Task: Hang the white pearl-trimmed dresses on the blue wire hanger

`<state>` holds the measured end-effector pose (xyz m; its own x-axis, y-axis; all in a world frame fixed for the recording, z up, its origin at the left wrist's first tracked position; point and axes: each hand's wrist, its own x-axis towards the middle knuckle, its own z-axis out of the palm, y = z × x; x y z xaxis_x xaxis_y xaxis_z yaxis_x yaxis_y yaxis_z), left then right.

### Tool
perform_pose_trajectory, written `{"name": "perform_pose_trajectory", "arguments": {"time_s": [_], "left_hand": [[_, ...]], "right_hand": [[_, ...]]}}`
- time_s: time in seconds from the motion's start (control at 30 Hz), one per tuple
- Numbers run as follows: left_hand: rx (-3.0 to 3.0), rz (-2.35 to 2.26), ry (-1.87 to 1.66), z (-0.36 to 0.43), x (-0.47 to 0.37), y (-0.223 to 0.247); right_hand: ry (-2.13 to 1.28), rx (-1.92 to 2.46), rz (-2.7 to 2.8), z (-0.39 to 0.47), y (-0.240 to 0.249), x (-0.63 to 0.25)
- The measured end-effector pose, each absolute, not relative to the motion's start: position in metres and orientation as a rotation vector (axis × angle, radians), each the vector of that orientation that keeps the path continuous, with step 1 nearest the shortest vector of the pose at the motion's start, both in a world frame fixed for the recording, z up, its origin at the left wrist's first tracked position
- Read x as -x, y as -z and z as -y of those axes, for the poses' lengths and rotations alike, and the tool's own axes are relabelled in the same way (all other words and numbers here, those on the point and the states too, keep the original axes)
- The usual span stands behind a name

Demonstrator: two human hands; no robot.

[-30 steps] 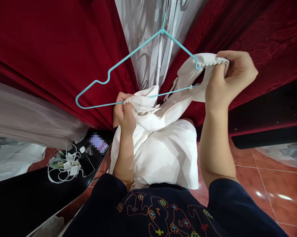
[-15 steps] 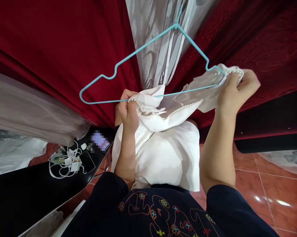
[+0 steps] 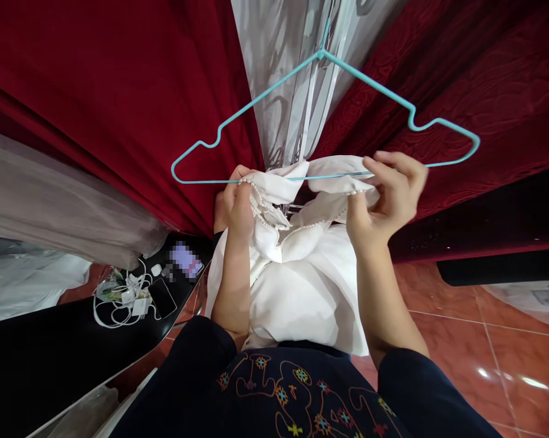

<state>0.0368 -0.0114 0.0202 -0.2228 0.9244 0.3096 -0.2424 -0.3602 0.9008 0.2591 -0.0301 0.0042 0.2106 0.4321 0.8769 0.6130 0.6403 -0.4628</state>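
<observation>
A light blue wire hanger (image 3: 321, 55) hangs in front of the curtains, its lower bar passing through the straps of a white garment (image 3: 302, 292) with a pearl-beaded edge. My left hand (image 3: 238, 207) is closed on the beaded strap at the left, beside the bar. At the right, my right hand (image 3: 386, 194) pinches the other strap between thumb and fingers, with the remaining fingers spread near the bar. Both straps lie folded over the bar, near its middle. The body of the garment rests over my lap.
Red curtains (image 3: 119, 79) and sheer white fabric (image 3: 283, 79) stand ahead. On the black bench (image 3: 37, 359) at the left lie white cables (image 3: 114, 319), a dark phone (image 3: 163, 298) and a lit phone (image 3: 185, 260). The floor has red tiles (image 3: 457, 340).
My right hand has moved left toward the middle with the right strap. The hanger's right end is now bare of cloth, and the hanger has shifted slightly right.
</observation>
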Motion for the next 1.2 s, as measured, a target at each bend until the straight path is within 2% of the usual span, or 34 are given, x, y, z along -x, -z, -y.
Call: {"name": "perform_pose_trajectory", "arguments": {"time_s": [0.17,0.4,0.53,0.63,0.77,0.93,1.2], "left_hand": [[-1.253,-0.973,-1.706,0.016,-0.032,-0.018],[-1.450,-1.018,-1.797,0.009,-0.009,-0.001],[-1.358,-1.217,-1.825,-0.002,0.016,0.013],[-1.261,-1.297,-1.970,-0.009,0.036,0.012],[-1.222,-1.312,-2.198,-0.022,0.066,-0.007],[-1.356,-1.232,-2.260,-0.039,0.088,-0.048],[-1.551,-1.143,-2.002,-0.035,0.027,-0.097]], "right_hand": [[-0.114,1.089,1.503,0.023,-0.008,-0.244],[-0.062,1.173,1.473,0.021,-0.007,-0.255],[-0.028,1.199,1.474,0.021,-0.012,-0.261],[-0.035,1.206,1.497,0.020,-0.015,-0.263],[-0.054,1.197,1.527,0.018,-0.016,-0.265],[-0.083,1.157,1.527,0.017,-0.014,-0.267],[-0.151,1.150,1.541,0.019,-0.013,-0.255]]}}
